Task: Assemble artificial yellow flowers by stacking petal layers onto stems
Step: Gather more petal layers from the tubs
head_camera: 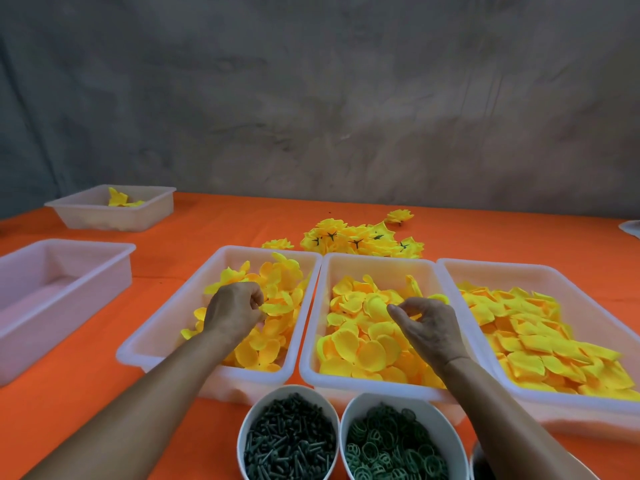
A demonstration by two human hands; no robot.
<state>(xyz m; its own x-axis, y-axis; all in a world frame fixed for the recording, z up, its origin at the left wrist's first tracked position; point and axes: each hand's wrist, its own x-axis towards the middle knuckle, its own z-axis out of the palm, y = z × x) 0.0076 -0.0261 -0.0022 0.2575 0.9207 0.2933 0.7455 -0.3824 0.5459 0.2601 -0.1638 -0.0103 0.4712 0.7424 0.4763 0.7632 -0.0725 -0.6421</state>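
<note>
Three white trays side by side hold yellow petal layers: the left tray (221, 258), the middle tray (377, 259) and the right tray (519, 268). My left hand (235, 306) is inside the left tray, its fingers curled and pinching a yellow petal layer (277, 308). My right hand (429, 323) hovers over the middle tray with thumb out and fingers curled; what it holds, if anything, is hidden. A white bowl (287, 388) of dark green stems and another bowl (433, 410) of green rings stand at the front. Finished yellow flowers (360, 239) lie piled behind the trays.
An orange cloth (86, 393) covers the table. An empty white tray (69, 245) stands at the left, and a farther tray (104, 216) at the back left holds a yellow flower. A grey wall rises behind the table.
</note>
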